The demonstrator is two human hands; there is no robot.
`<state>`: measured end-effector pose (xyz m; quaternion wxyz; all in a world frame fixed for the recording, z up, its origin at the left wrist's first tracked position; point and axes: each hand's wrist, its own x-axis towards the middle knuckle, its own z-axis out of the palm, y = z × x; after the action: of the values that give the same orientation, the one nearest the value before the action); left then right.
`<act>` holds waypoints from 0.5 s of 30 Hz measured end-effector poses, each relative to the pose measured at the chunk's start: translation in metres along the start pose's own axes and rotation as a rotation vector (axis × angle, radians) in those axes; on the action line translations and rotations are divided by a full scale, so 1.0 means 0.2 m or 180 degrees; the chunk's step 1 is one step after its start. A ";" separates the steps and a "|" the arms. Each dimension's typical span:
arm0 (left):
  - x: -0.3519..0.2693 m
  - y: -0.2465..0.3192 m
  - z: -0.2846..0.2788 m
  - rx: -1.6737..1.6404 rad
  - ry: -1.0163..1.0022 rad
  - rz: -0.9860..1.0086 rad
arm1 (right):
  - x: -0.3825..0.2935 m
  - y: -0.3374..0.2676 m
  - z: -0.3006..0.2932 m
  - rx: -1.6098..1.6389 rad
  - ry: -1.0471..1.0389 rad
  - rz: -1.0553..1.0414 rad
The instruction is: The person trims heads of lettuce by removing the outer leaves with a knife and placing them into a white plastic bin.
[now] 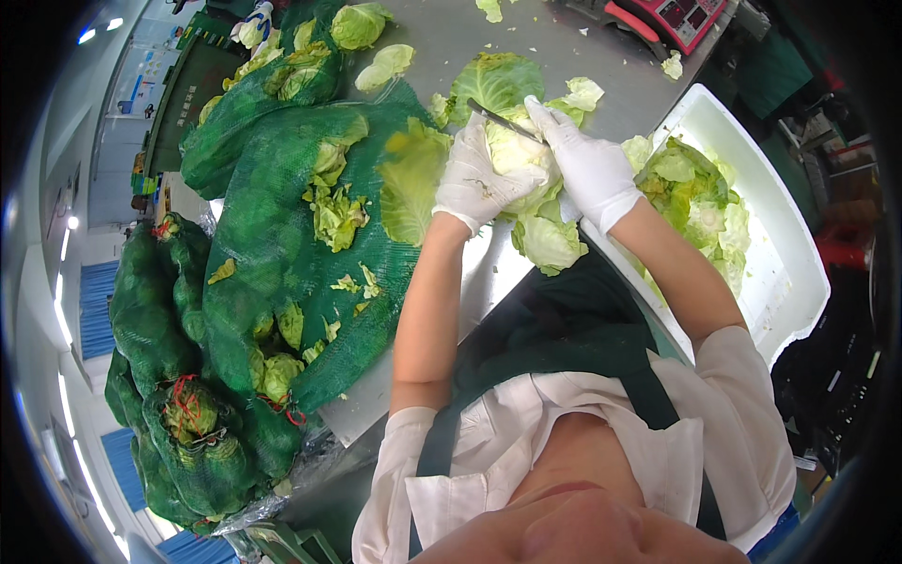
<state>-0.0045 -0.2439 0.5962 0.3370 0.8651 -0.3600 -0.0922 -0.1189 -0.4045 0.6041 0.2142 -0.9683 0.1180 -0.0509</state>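
Note:
A pale, trimmed cabbage head (520, 151) rests in my gloved left hand (476, 173), whose fingers curl around its near side. My gloved right hand (588, 162) is at the cabbage's other side, with a dark knife (504, 121) running from its fingers across the top of the head. The knife's grip is largely hidden. A large green outer leaf (497, 81) lies just beyond the cabbage. Below my hands, loose pale leaves (550, 240) hang near the metal table edge. A yellowish-green leaf (412, 183), slightly blurred, is left of my left hand.
Green mesh sacks (261, 211) of cabbages cover the left side. A white bin (782, 268) with trimmed leaves (694, 197) stands at right. A red scale (676, 25) sits on the metal table (440, 42). Another person's gloved hand (252, 28) shows at the far left.

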 end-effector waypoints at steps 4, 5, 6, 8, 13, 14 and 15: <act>0.03 -0.03 0.02 -0.0895 -0.0238 0.0028 | 0.09 0.06 0.02 -0.0134 -0.0054 -0.0051; 0.00 -0.02 0.03 -0.0318 -0.0116 0.0091 | 0.15 0.07 0.01 -0.0218 -0.0135 0.0115; -0.01 -0.01 0.03 0.0255 0.0004 0.0166 | 0.22 0.10 -0.01 -0.0307 -0.0209 0.0288; -0.01 -0.01 0.05 0.0229 -0.0074 0.0404 | 0.31 0.31 0.05 0.0931 -0.0197 0.0515; -0.08 -0.07 -0.09 -0.0074 -0.0197 0.0848 | 0.30 0.44 0.08 0.2729 -0.0814 0.1195; -0.07 -0.09 -0.11 -0.0152 -0.0346 0.0878 | 0.28 0.49 0.14 0.2937 -0.0779 0.1378; -0.09 -0.12 -0.15 -0.0112 -0.0360 0.0800 | 0.25 0.49 0.16 0.3159 -0.0785 0.1555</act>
<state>0.0075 -0.2034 0.6028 0.3402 0.8005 -0.4823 -0.1042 -0.0852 -0.4902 0.5352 0.6615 -0.6949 0.2746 0.0643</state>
